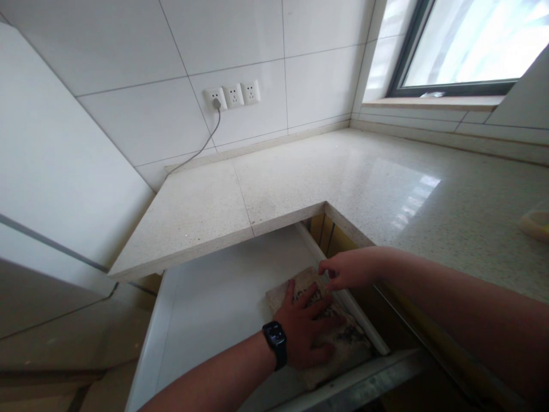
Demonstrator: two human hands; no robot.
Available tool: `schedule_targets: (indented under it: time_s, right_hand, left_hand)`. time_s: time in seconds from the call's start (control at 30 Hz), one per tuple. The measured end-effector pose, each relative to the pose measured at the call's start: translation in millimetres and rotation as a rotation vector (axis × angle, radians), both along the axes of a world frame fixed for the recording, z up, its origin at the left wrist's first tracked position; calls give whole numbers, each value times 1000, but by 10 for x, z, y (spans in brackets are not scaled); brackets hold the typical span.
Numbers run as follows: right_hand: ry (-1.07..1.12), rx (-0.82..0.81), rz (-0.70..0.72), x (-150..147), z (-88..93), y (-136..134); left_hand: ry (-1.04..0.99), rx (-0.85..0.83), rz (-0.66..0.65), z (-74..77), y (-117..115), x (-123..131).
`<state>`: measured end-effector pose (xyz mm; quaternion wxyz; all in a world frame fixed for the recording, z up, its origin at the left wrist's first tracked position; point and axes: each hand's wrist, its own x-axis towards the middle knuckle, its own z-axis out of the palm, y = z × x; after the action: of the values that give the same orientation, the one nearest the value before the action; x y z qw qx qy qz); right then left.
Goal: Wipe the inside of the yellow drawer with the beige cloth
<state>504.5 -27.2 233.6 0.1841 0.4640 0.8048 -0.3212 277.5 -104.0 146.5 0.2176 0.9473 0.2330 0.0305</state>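
Note:
My left hand (306,326), with a dark watch on its wrist, lies flat with fingers spread on a folded beige cloth-like piece with dark printed marks (281,292). The hand covers much of that piece, and its exact kind is unclear. It rests in the right front part of a pulled-out white drawer (214,309), against the side wall. Over the drawer's right rim, by the far corner of the beige piece, is my right hand (349,269). Its fingers are loosely bent, with a gap between thumb and forefinger and nothing visible in them.
A pale speckled countertop (291,177) wraps around behind and to the right of the drawer. Wall sockets (233,95) carry a plugged-in grey cord (201,150). A white cabinet (64,143) stands left. At the counter's right edge sits a blurred pale round object (536,224).

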Motion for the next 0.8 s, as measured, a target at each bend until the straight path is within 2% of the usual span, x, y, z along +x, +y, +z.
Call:
schedule_targets:
  time_s: [0.27, 0.6, 0.8]
  right_hand:
    - [7, 0, -3, 6, -9, 4]
    - [-12, -4, -3, -5, 10, -7]
    - [-3, -6, -6, -10, 12, -3]
  left_hand:
    - [-6, 4, 9, -89, 6, 14]
    - [-25, -52, -4, 105, -7, -16]
    - [-30, -41, -2, 64, -6, -7]
